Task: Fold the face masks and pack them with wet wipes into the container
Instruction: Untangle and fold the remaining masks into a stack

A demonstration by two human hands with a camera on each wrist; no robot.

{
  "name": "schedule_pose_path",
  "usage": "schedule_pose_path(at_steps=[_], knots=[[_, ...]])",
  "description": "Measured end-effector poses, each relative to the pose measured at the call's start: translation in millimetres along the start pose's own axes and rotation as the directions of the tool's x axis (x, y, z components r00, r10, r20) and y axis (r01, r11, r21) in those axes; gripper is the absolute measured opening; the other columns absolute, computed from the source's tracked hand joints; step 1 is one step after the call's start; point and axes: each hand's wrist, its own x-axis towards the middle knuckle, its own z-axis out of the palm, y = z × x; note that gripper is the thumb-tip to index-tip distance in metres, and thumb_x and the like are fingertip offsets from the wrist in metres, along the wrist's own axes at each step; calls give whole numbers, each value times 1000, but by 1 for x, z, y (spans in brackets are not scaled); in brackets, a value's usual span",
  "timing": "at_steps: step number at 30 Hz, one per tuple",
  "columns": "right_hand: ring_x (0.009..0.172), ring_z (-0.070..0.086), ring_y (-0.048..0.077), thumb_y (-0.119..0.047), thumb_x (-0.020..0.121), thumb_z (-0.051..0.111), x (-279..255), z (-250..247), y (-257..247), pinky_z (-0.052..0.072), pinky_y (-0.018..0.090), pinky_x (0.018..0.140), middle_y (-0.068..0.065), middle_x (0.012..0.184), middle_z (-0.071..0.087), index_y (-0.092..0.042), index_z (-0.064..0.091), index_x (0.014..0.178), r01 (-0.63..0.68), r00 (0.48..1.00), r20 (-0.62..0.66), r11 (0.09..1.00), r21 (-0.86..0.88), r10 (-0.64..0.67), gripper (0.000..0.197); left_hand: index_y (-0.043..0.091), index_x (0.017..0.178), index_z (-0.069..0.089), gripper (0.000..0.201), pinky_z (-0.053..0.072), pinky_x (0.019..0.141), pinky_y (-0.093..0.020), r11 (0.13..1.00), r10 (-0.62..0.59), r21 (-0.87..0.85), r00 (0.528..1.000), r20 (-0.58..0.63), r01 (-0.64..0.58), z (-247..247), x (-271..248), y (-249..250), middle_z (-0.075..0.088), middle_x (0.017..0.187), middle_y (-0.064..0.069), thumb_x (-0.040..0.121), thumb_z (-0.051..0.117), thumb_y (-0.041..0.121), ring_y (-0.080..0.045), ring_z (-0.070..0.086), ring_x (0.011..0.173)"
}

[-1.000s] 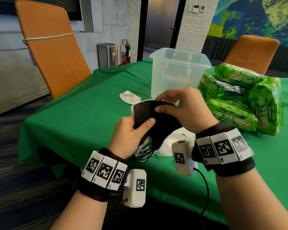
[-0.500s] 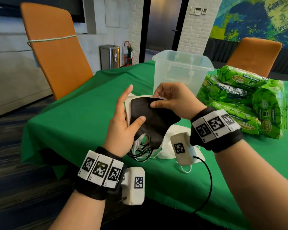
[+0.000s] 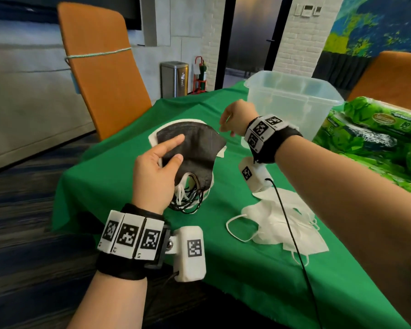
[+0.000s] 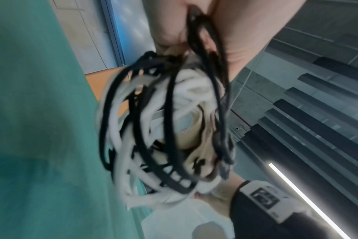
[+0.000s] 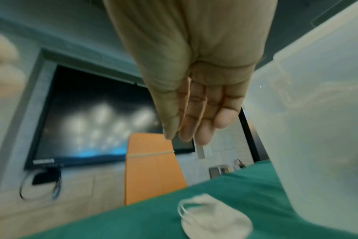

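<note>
1. Holding duty is given to the left hand (image 3: 156,173): a stack of folded masks (image 3: 195,150), black one on top, is pinched between thumb and fingers, ear loops (image 4: 153,129) hanging below, probably so the folds stay aligned.
2. Nothing is held by the right hand (image 3: 235,117); its fingers (image 5: 196,122) are extended, beside the container (image 3: 292,100).
3. Unfolded white masks (image 3: 280,224) are left on the desk (image 3: 119,162) near the body, within reach.
4. Wet wipes (image 3: 375,134) are stacked beside the container, likely for packing afterward.
</note>
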Motion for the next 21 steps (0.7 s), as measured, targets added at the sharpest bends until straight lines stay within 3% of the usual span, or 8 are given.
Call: schedule_pose_path(at_steps=[3,6,9,13,15,17,19,21], knots=[[87,64,25,-15,82,68,22,22,9,51,30,86,12,107,67,-3,66,109,-72,991,96,972,-223,95,29,46,99,60,48,29,58,-26,1000,-9,-17,1000,15,9,-2,8,-5,47,80,-5,85,61,0,-11,36,67],[109,58,27,-24,82,69,46,38,12,48,33,93,11,117,62,-3,60,118,-92,979,139,935,-342,148,42,44,100,60,48,25,59,-16,999,-16,-28,1000,13,17,-3,15,-12,47,85,-4,85,62,-1,-13,36,84],[108,58,30,-29,78,73,83,64,26,48,39,93,10,115,62,-6,58,119,-75,957,224,906,-417,182,50,42,101,61,47,30,57,-8,998,-58,-34,998,-4,58,-3,22,-20,60,68,19,85,62,-2,-12,38,82],[65,65,28,-43,47,81,209,144,115,57,44,67,2,74,66,-19,63,91,-8,919,322,828,-560,227,53,38,104,62,45,39,58,-4,997,-69,-28,997,-18,68,-2,31,-24,62,77,41,84,61,-3,-12,41,80],[64,65,27,-43,44,80,228,161,126,56,43,67,1,73,64,-19,59,87,-2,906,354,839,-543,231,53,41,102,62,46,35,57,-7,997,-77,-18,997,-14,76,-1,33,-26,62,69,36,84,62,-2,-12,41,80],[74,65,28,-37,50,81,188,141,94,56,40,74,1,80,65,-20,60,91,-3,922,316,823,-568,222,50,42,102,62,47,31,53,-16,996,-94,-11,996,-13,94,-1,34,-29,59,56,23,85,62,-1,-10,40,65],[87,64,29,-22,68,76,130,102,51,54,36,82,6,94,67,-13,63,101,-3,945,279,858,-513,170,36,43,100,62,46,30,53,-20,995,-97,4,995,-9,98,1,34,-31,56,64,9,85,62,0,-11,36,59],[101,60,29,-8,85,59,102,79,34,49,30,86,11,112,62,-9,62,111,-50,954,248,904,-425,169,27,44,98,63,46,30,56,-13,995,-99,23,995,-6,99,2,35,-31,56,76,2,85,62,1,-11,39,73]])
